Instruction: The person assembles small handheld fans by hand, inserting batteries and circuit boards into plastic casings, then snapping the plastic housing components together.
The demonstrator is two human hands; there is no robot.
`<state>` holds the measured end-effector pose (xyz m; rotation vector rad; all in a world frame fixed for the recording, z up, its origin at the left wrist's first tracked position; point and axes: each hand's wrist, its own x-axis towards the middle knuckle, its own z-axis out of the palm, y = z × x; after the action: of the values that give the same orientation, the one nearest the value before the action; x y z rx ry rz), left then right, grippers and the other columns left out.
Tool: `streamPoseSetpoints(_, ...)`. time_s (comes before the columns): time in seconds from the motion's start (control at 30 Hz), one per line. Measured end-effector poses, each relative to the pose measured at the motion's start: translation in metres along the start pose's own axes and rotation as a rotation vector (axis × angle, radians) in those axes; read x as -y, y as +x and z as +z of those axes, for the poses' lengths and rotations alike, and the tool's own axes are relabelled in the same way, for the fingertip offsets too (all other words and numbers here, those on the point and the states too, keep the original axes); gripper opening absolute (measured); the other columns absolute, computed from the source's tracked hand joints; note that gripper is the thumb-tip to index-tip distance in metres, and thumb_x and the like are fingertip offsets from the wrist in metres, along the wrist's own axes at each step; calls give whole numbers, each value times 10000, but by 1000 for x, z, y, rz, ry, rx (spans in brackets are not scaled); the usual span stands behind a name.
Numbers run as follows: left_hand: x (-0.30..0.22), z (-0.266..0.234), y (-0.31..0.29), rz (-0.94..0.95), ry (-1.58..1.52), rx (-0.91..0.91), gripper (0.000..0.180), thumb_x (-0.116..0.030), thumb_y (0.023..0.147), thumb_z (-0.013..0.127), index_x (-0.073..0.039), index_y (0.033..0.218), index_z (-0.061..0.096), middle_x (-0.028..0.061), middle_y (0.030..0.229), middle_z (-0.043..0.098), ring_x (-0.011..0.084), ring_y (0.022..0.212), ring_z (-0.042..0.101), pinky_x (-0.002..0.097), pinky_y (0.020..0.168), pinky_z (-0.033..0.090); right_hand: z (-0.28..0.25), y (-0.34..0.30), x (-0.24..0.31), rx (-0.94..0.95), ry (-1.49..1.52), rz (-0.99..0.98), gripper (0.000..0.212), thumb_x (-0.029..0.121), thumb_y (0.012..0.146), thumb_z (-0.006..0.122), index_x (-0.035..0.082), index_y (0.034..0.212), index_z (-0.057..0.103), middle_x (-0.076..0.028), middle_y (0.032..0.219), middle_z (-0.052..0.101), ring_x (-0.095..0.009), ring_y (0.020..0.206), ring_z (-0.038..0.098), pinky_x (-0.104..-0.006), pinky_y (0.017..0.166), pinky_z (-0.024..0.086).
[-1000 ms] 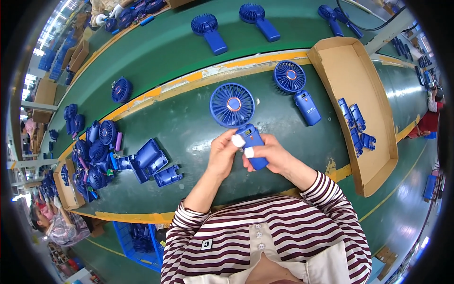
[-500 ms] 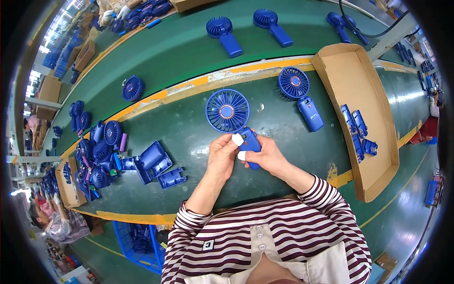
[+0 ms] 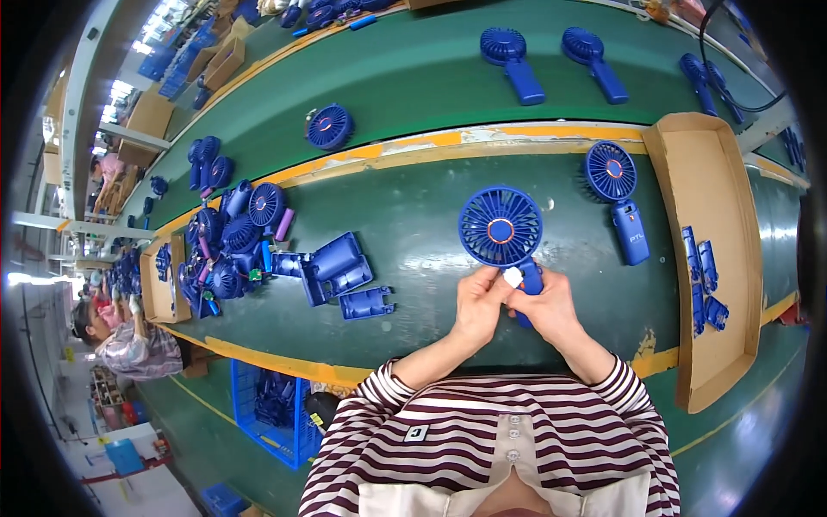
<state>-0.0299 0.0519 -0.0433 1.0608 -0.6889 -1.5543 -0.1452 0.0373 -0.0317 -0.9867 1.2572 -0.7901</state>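
Observation:
Both my hands grip a blue handheld fan point(image 3: 500, 228) by its handle, its round grille pointing away from me. My left hand point(image 3: 481, 302) is closed round the left side of the handle, a white cover on its thumb tip. From the right, my right hand point(image 3: 549, 303) wraps the lower handle, with its fingertips largely hidden. To the right lies another blue fan point(image 3: 611, 172) with its handle towards me. Left of my hands rest loose blue handle shells point(image 3: 339, 265) and a smaller shell piece point(image 3: 366, 303).
A heap of fan parts point(image 3: 226, 237) covers the bench's left end, by a small carton point(image 3: 177, 293). At right stands a shallow cardboard tray point(image 3: 732, 258) holding several blue pieces. Beyond the yellow edge, fans lie on the green belt point(image 3: 413, 95). A blue crate point(image 3: 306, 422) stands below.
My view has swung left, so the bench appears farther right. My hands still hold the fan; its handle is now more covered by my fingers, and the right thumb has shifted.

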Motion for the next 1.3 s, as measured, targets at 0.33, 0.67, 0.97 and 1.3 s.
streamPoseSetpoints(0.33, 8, -2, 6, 89, 185, -35, 168, -126, 865, 536, -2, 961, 596, 3, 798, 588, 53, 638, 502, 196, 529, 410, 3, 10, -14, -61, -86, -69, 236, 166, 661, 710, 14, 785, 579, -20, 562, 556, -62, 509, 512, -233, 466, 421)
streamPoseSetpoints(0.67, 0, -21, 34, -130, -170, 51, 300, -147, 825, 556, 44, 1056, 541, 183, 1058, 589, 219, 933, 590, 330, 836, 466, -3, 18, -1, 57, -140, 23, 271, 179, 683, 684, -9, 840, 568, -48, 635, 578, -116, 533, 555, -253, 481, 434)
streamPoseSetpoints(0.97, 3, -19, 24, -98, -49, 62, 247, -11, 774, 580, 28, 1016, 553, 68, 847, 618, 96, 674, 572, 211, 581, 455, -3, 11, 0, 144, 111, 95, 198, 63, 700, 613, -40, 852, 539, -70, 653, 569, -120, 522, 554, -254, 462, 441)
streamPoseSetpoints(1.3, -10, -25, 20, -171, -195, 340, 504, -102, 772, 623, -9, 1225, 425, 123, 1041, 570, 158, 737, 599, 270, 665, 496, -21, 10, -4, 450, 668, 257, 282, 144, 786, 557, -52, 983, 513, -165, 746, 594, -220, 547, 594, -292, 478, 494)
